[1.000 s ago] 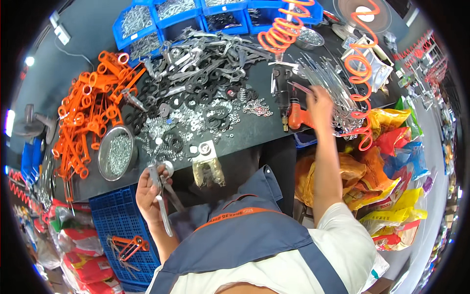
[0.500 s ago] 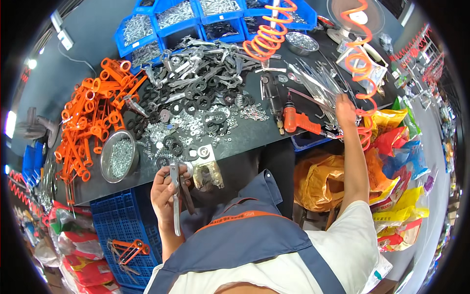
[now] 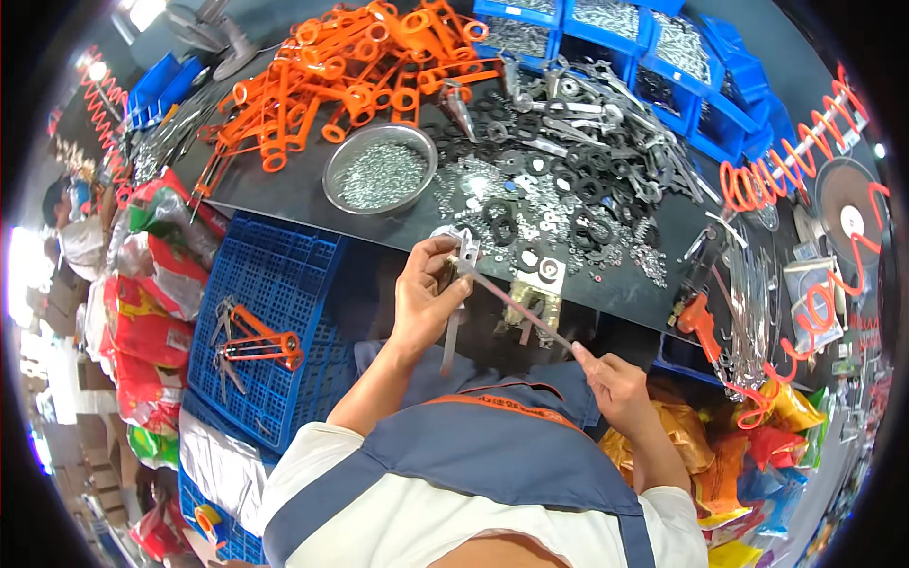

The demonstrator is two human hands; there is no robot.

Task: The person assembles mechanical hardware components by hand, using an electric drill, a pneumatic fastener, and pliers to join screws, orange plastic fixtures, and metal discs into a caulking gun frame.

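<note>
My left hand [image 3: 426, 298] is closed around a silver metal lever part [image 3: 451, 343], whose flat arm hangs down below the fingers. A thin straight metal rod [image 3: 516, 305] runs from this part down to the right. My right hand [image 3: 615, 386] pinches its lower end between thumb and fingers. The rod's upper end meets the lever part near my left fingertips; whether it sits inside a hole I cannot tell. Just behind the rod, at the bench edge, is a metal fixture [image 3: 540, 308] with a pale plate on top.
A steel bowl of small parts [image 3: 381, 170] stands near the bench edge. Behind are piles of orange handles [image 3: 350, 80] and grey levers [image 3: 606, 123], with blue bins [image 3: 677, 52] beyond. An orange power driver [image 3: 699, 322] and thin rods [image 3: 753, 303] lie right. A blue crate [image 3: 260, 322] stands below left.
My right hand has come from the rod pile at the right to the middle, bringing a rod against the lever part in my left hand. The view has turned to the left.
</note>
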